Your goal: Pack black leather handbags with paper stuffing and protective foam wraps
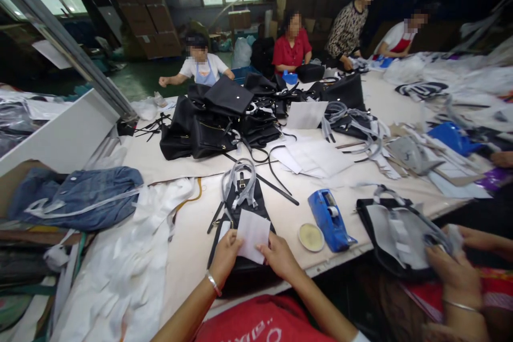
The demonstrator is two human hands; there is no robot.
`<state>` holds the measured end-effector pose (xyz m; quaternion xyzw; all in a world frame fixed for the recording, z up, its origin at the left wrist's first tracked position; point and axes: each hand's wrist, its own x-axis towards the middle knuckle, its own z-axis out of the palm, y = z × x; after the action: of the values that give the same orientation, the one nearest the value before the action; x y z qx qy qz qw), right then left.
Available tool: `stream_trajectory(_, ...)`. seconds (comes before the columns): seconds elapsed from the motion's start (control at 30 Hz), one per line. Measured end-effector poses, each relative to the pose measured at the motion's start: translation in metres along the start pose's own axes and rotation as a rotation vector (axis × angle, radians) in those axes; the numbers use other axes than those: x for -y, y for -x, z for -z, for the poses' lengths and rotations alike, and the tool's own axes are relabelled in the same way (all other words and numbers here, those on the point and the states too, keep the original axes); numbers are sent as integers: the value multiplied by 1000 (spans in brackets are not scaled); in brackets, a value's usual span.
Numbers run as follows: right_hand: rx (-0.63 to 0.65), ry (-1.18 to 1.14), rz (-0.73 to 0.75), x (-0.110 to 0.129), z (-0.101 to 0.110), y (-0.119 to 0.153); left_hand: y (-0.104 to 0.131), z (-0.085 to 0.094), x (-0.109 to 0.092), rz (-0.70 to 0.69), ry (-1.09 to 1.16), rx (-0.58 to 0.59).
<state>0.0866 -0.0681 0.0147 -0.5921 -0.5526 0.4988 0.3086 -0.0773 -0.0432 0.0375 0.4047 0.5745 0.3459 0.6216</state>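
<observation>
Both of my hands hold one white sheet of paper (253, 235) over a black bag (250, 197) at the table's front edge. My left hand (226, 254) pinches its left side, and my right hand (276, 256) pinches the lower right side. The bag's handles (243, 184), wrapped in pale grey material, lie towards its far end, beside a buckled strap. To the right of the bag are a round yellowish dish (310, 237) and a blue tape dispenser (331, 219).
Black bags (204, 123) are heaped beyond, with white sheets (316, 157) to their right. A co-worker's hands (455, 267) handle another bag (393, 230) at the right. Denim (80, 197) and white material (124, 256) lie left. Several people sit or stand across the table.
</observation>
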Motion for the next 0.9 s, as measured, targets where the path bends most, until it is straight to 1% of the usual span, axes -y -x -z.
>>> stream_trajectory(0.07, -80, 62, 48, 1, 8, 3, 1, 0, 4, -103, -58, -105)
stream_trajectory(0.1, -101, 81, 77, 2, 12, 4, 0, -2, 6, -146, -44, -100)
stream_trajectory(0.17, -107, 109, 122, 6, 21, 1, -2, -10, 10, -164, 48, 35)
stream_trajectory(0.2, -102, 123, 140, 8, 24, -1, -3, -15, 12, -168, 111, 76)
stream_trajectory(0.27, -90, 145, 166, 11, 25, -4, -5, -22, 12, -89, 220, 129)
stream_trajectory(0.33, -48, 144, 166, 10, 20, -4, -3, -22, 7, 47, 295, 136)
stream_trajectory(0.4, 20, 111, 135, 6, 16, 0, 1, -17, 1, 157, 353, 113)
stream_trajectory(0.43, 36, 105, 103, 3, 15, 2, 3, -12, -1, 180, 377, 88)
stream_trajectory(0.47, 23, 126, 64, -2, 16, 3, 4, -7, -3, 188, 396, 56)
stream_trajectory(0.5, -17, 178, 11, -7, 18, 3, 3, -2, -3, 185, 405, 24)
stream_trajectory(0.57, -149, 413, -87, -18, 22, -1, -1, 9, 2, 169, 391, -46)
stream_trajectory(0.63, -134, 610, -167, -29, 24, -8, -6, 18, 9, 149, 345, -103)
stream_trajectory(0.7, -46, 716, -219, -35, 22, -13, -9, 24, 14, 136, 300, -128)
stream_trajectory(0.73, -15, 744, -236, -37, 21, -14, -9, 26, 16, 131, 283, -131)
stream_trajectory(0.8, 0, 770, -267, -36, 19, -16, -9, 28, 17, 127, 259, -130)
stream_trajectory(0.9, -41, 757, -261, -34, 17, -16, -8, 26, 15, 114, 220, -119)
